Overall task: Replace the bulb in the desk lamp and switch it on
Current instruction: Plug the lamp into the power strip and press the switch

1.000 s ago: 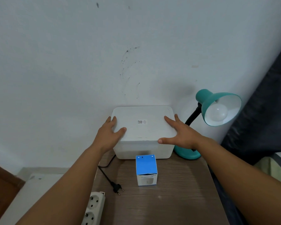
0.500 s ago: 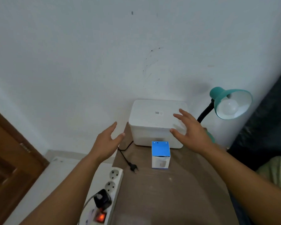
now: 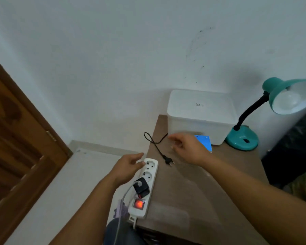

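Brown wooden table [image 3: 193, 195] against white wall [image 3: 113, 59], teal desk lamp [image 3: 279, 110] at far right corner with bulb [image 3: 288, 101] fitted, plug [image 3: 168, 160] unplugged beside power strip [image 3: 145, 184], blue-topped bulb box [image 3: 205, 141] left of lamp, left hand [image 3: 127, 169] open-fingered, empty, touching strip's far end, right hand [image 3: 189, 147] loosely spread, empty, above plug.

Left hand [image 3: 126, 167] open, fingers [image 3: 139, 155] at far end of white power strip [image 3: 146, 184] on desk [image 3: 193, 188] left edge; contact unclear. Strip switch [image 3: 139, 203] glows red, black adapter [image 3: 141, 187] plugged in. Right hand [image 3: 189, 147] open above desk, partly covering blue bulb box [image 3: 205, 141]. Loose black plug [image 3: 168, 160] lies between hands. White bin [image 3: 201, 115] behind, teal lamp [image 3: 265, 112] at right, bulb [image 3: 288, 101] in shade.
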A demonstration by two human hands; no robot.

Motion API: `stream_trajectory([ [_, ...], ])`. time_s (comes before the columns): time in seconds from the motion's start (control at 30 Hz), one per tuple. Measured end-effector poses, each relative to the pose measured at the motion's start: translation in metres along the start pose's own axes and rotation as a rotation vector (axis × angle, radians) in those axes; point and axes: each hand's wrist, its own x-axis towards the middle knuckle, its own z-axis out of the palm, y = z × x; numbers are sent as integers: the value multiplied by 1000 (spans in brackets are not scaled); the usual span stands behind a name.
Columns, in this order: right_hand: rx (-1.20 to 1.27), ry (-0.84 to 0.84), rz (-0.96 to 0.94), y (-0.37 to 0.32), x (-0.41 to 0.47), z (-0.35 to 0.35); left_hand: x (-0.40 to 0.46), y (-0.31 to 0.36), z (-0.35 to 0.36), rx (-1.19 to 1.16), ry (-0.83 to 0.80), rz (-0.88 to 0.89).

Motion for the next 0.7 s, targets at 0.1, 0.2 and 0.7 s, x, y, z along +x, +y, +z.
stream_trajectory([
  [0.1,-39,-71,91,0,12,26,1,-5,9,-15,-15,-7],
  [0.2,-47,-90,162,10,19,49,5,-14,15,-75,-7,-19],
  [0.7,-198,-120,198,33,22,82,3,-40,23,-336,10,-79],
])
